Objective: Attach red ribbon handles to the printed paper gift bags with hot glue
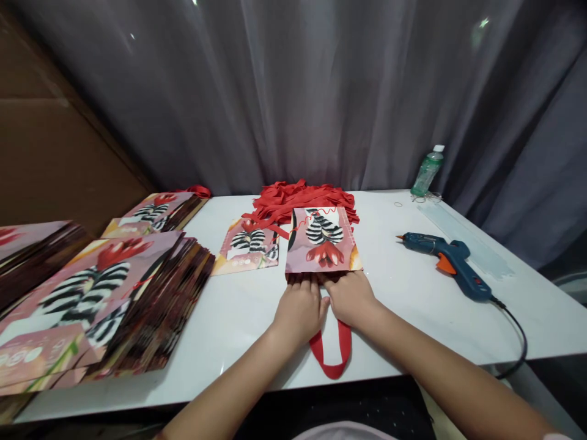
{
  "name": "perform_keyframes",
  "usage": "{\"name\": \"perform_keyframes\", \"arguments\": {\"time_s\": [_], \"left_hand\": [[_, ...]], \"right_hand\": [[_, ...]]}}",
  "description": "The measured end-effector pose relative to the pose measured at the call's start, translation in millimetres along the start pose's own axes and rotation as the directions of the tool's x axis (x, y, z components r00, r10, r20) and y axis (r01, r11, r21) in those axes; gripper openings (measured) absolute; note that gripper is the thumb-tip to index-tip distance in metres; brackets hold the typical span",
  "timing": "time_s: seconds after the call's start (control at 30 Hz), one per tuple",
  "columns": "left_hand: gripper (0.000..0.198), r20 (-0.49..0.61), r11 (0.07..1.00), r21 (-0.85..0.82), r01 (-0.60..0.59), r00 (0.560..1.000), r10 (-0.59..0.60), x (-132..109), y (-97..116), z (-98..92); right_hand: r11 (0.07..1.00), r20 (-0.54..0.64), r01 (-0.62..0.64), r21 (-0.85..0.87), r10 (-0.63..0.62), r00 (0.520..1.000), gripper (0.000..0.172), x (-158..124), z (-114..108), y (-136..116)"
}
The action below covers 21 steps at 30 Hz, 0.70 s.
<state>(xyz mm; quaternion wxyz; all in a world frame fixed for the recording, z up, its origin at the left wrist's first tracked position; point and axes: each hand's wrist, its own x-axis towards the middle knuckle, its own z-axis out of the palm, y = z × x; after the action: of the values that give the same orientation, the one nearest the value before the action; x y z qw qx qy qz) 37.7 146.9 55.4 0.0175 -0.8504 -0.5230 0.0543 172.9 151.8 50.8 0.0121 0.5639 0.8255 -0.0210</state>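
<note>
A printed paper bag [321, 241] with zebra stripes and a red flower lies in front of me, its opening edge facing me. My left hand [300, 310] rests palm down at that edge, fingers stretched flat and their tips hidden under it. Beside it, my right hand [351, 299] also reaches flat to the edge, with its fingers partly hidden. A red fabric strap handle [333, 371] loops out toward me from beneath both hands. Whether the fingers press on the strap's ends cannot be seen.
Stacks of similar bags [87, 293] fill the left side. Another bag [250, 247] lies left of mine, before a pile of red straps [302, 198]. On the right are a blue glue gun [447, 263] with its cord, pale glue sticks [468, 241] and a bottle [428, 171].
</note>
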Motion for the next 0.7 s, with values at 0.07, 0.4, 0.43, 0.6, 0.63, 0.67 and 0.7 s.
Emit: {"name": "perform_keyframes", "arguments": {"time_s": [0.07,0.4,0.43,0.6,0.63,0.67,0.7], "left_hand": [[0.047,-0.009,1.000,-0.015,0.012,1.000,-0.012,2.5,-0.6,0.7],[0.038,-0.027,0.997,-0.081,-0.003,1.000,0.001,10.1,-6.5,-0.3],[0.038,-0.030,0.996,-0.086,-0.011,0.999,0.009,9.7,-8.3,0.5],[0.039,-0.056,0.998,-0.068,-0.004,0.998,0.000,8.9,-5.1,4.3],[0.038,-0.058,0.998,-0.065,-0.006,0.998,0.003,9.5,-4.3,4.5],[0.037,-0.058,0.998,-0.065,-0.013,0.998,0.009,10.1,-4.3,4.4],[0.037,-0.055,0.998,-0.067,-0.019,0.998,0.015,10.9,-5.2,4.0]], "right_hand": [[1.000,-0.030,-0.012,0.008,0.012,0.999,0.047,-1.3,6.5,-1.1],[0.995,-0.050,0.093,0.047,-0.091,0.995,0.047,-3.6,13.1,6.2],[0.995,-0.050,0.091,0.048,-0.089,0.995,0.048,-3.3,12.0,6.0],[0.996,-0.043,0.073,0.044,-0.071,0.997,0.047,-0.1,9.5,2.0],[0.997,-0.042,0.064,0.042,-0.063,0.997,0.047,0.6,9.5,1.3],[0.998,-0.043,0.056,0.041,-0.055,0.998,0.046,1.3,9.5,0.8],[0.998,-0.046,0.049,0.040,-0.047,0.998,0.046,1.7,9.6,0.4]]}}
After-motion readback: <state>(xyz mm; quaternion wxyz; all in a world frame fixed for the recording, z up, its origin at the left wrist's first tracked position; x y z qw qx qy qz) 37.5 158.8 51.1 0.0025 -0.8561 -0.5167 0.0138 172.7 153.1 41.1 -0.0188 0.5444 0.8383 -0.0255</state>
